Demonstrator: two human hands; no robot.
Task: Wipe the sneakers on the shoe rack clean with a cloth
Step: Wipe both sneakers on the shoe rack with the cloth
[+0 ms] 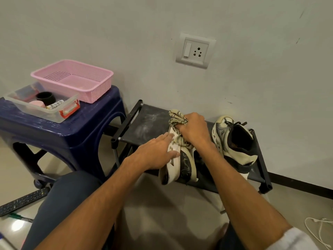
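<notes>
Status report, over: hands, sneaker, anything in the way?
Left hand flat on left sneaker. Right hand grips cloth on its far end. Right sneaker untouched; nothing blocking.

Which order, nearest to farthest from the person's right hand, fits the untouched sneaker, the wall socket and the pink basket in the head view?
1. Untouched sneaker, just right of the right hand, which grips the cloth, on the same shoe rack.
2. Wall socket, on the wall above the hand.
3. Pink basket, far left on the blue stool.

Shoe rack (144, 121) has room between stool (72, 134) and sneaker (172, 169).
</notes>
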